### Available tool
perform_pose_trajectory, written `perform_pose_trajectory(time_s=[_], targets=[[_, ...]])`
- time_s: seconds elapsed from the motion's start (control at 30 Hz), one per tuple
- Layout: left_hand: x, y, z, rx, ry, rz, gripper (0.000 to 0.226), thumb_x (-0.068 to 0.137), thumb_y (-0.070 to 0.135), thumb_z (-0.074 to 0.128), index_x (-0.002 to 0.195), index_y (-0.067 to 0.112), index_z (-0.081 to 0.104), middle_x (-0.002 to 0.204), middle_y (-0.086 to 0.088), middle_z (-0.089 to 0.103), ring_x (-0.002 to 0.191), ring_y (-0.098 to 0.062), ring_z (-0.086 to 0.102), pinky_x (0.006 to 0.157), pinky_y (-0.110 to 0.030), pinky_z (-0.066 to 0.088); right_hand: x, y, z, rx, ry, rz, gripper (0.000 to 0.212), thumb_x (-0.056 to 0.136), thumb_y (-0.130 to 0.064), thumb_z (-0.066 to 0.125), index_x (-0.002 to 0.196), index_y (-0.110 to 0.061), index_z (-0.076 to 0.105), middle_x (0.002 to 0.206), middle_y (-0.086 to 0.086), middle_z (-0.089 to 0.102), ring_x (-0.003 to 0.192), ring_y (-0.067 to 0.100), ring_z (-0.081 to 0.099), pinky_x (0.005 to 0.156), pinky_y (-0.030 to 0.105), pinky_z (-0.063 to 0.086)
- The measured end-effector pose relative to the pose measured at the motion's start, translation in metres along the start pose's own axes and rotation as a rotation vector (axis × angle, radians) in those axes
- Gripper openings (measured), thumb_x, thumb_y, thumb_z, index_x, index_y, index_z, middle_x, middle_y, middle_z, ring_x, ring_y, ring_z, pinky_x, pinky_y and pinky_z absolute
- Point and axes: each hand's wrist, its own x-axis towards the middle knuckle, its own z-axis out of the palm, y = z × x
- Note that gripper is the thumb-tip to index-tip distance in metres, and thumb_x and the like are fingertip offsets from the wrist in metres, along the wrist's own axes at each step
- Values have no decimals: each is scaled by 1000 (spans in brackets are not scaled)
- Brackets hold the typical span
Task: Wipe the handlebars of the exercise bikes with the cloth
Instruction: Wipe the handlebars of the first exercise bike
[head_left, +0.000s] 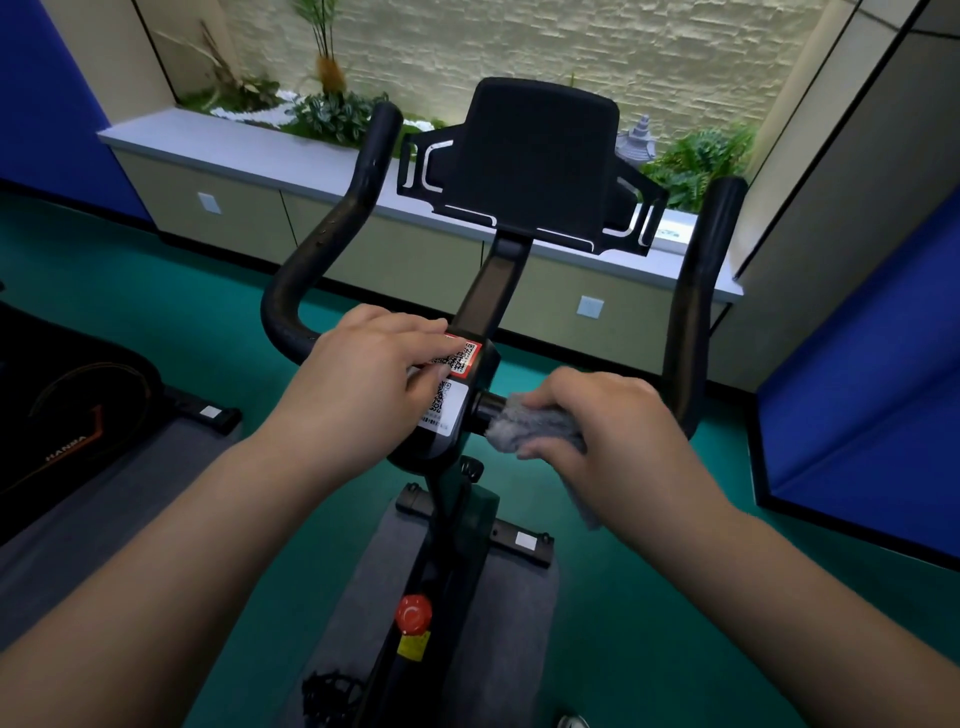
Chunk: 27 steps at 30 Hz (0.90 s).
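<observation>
A black exercise bike stands right in front of me, its handlebar (332, 234) curving up on the left and rising as a second horn on the right. My right hand (608, 431) wraps a grey cloth (540, 423) around the right part of the crossbar, just beside the centre clamp. My left hand (374, 384) rests palm down on the centre block (457, 405), fingers over its QR-code stickers, and hides the left crossbar. A black tablet holder (535, 166) sits above the stem.
A second bike (78, 415) on a grey mat stands at the left. A red knob (413, 613) sits low on the frame. A low cabinet ledge (249, 156) with plants runs behind; blue panels (862, 395) stand at right. Green floor all around.
</observation>
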Motion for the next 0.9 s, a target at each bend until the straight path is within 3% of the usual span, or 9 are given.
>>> perform_pose_trajectory(time_s=[0.07, 0.17, 0.3, 0.4, 0.47, 0.53, 0.67, 0.77, 0.9], targets=[[0, 0, 0, -5, -5, -8, 27, 86, 22, 64, 111, 30, 70, 120, 9, 64, 109, -22, 51, 95, -38, 43, -15, -3, -3, 140, 83, 32, 27, 71, -32, 79, 92, -23, 66, 87, -14, 67, 84, 5, 57, 75, 26, 46], [0, -1, 0, -5, -8, 3, 27, 87, 23, 63, 111, 31, 69, 120, 8, 64, 108, -23, 52, 95, -39, 43, -37, -29, 0, 716, 95, 314, 19, 72, -18, 78, 85, -22, 65, 86, -16, 67, 78, 0, 62, 65, 10, 46], [-1, -1, -1, -16, -10, 0, 28, 87, 22, 63, 113, 31, 69, 121, 9, 64, 109, -22, 51, 94, -41, 44, -55, -35, 29, 1459, -242, 877, 25, 76, -25, 68, 96, -10, 68, 91, 10, 72, 74, 17, 66, 61, 26, 53], [-2, -1, 0, -18, -16, -5, 29, 87, 22, 63, 114, 32, 68, 123, 10, 63, 110, -22, 50, 94, -44, 44, -56, -22, 49, 1975, -345, 1241, 30, 88, -25, 62, 102, 0, 68, 99, 19, 69, 79, 24, 66, 62, 30, 56], [-1, -1, 0, -18, -16, -13, 29, 87, 22, 62, 114, 32, 68, 123, 10, 62, 111, -21, 50, 95, -44, 43, -48, -20, 56, 2219, -359, 1263, 26, 81, -10, 71, 104, 2, 67, 104, 18, 68, 84, 27, 67, 67, 33, 58], [-2, -1, 1, -29, -6, -17, 29, 87, 21, 62, 113, 31, 68, 122, 9, 63, 111, -22, 50, 96, -43, 43, -38, -22, 59, 2370, -318, 1247, 42, 65, 8, 78, 105, 7, 67, 105, 21, 67, 85, 31, 68, 72, 36, 59], [-2, -1, 1, -14, -11, -13, 29, 87, 22, 62, 114, 32, 67, 123, 10, 63, 111, -22, 51, 96, -43, 43, -31, -24, 56, 2479, -229, 1200, 25, 83, -2, 61, 104, 11, 67, 103, 22, 66, 86, 30, 67, 76, 33, 56], [-3, -1, 0, -9, -15, -15, 30, 88, 22, 61, 115, 31, 67, 123, 10, 62, 112, -23, 50, 97, -43, 42, -39, -15, 56, 2532, -206, 1110, 45, 64, 9, 76, 108, 11, 65, 104, 23, 65, 85, 31, 68, 75, 34, 58], [-2, 1, 0, -11, -10, -19, 30, 88, 21, 60, 115, 31, 67, 123, 9, 63, 113, -23, 50, 97, -44, 42, -38, -18, 58, 2357, -138, 1101, 39, 67, -9, 78, 101, 7, 67, 92, 18, 68, 69, 20, 68, 63, 25, 58]])
